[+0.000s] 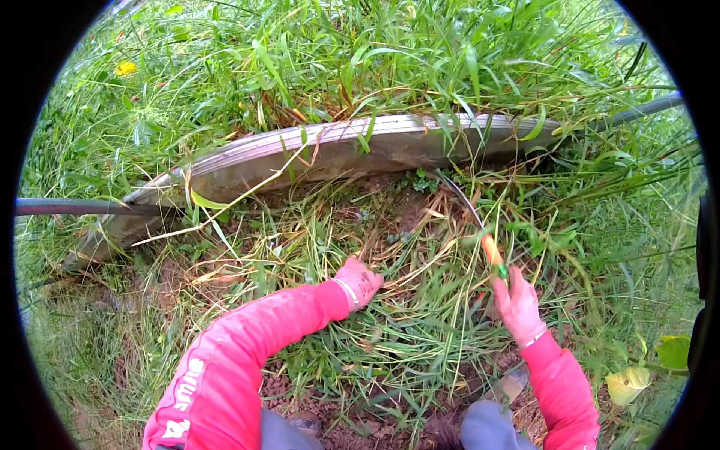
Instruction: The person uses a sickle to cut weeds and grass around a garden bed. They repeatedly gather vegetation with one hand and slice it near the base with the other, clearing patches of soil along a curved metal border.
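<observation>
My right hand [516,301] grips a sickle [493,251] by its orange and green handle. The sickle's thin curved blade [460,194] reaches up and away, its tip close to the soil below a long curved grey rim. My left hand [360,281] is curled low in the grass, left of the sickle, with its fingers closed around grass stems; the fingertips are partly hidden. Between and beneath both hands lies a loose layer of cut grass [394,332], mixed with dry straw-coloured stems [433,264].
The curved rim [360,146], pale along its top, crosses in front of me. A dark pipe [84,207] meets its left end, and another pipe [635,111] its right. Tall grass [394,50] stands beyond. Bare soil [281,388] shows near my feet; a yellowish leaf [627,385] is at right.
</observation>
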A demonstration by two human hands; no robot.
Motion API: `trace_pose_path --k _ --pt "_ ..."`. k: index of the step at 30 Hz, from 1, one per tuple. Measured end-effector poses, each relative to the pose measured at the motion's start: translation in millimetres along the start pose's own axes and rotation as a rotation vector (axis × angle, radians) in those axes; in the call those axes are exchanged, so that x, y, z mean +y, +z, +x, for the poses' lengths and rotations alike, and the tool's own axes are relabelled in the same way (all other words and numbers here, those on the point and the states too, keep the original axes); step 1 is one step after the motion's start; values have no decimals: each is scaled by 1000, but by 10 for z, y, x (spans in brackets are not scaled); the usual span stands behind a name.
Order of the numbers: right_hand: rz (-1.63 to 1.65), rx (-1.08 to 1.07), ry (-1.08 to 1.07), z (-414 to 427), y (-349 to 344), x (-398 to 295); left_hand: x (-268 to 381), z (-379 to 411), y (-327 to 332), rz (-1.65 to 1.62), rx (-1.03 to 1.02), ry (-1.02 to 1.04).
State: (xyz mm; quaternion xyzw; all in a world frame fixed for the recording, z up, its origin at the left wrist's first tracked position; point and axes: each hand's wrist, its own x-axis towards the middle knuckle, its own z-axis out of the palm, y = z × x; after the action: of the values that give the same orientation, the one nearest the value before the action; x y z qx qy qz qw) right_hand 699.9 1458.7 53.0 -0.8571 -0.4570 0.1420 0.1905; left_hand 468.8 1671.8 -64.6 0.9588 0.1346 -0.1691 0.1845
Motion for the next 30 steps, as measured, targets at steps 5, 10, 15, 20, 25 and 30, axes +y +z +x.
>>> trace_pose_path --k 5,10,15,20,25,30 --pt "-102 -77 -93 519 109 -343 529 209 -481 196 547 46" --pt "49 -67 -77 379 183 -147 67 636 -731 -257 862 -271" --pt "-1 -147 -26 487 135 -190 -84 1114 -655 -784 265 -773" --pt "-114 -195 -10 665 285 -175 -288 1166 -382 -471 283 -563" --pt "-46 -307 39 37 234 212 -339 648 -42 -161 269 -155" --pt "57 -230 -175 -119 384 -166 -412 -45 15 -86 52 -180"
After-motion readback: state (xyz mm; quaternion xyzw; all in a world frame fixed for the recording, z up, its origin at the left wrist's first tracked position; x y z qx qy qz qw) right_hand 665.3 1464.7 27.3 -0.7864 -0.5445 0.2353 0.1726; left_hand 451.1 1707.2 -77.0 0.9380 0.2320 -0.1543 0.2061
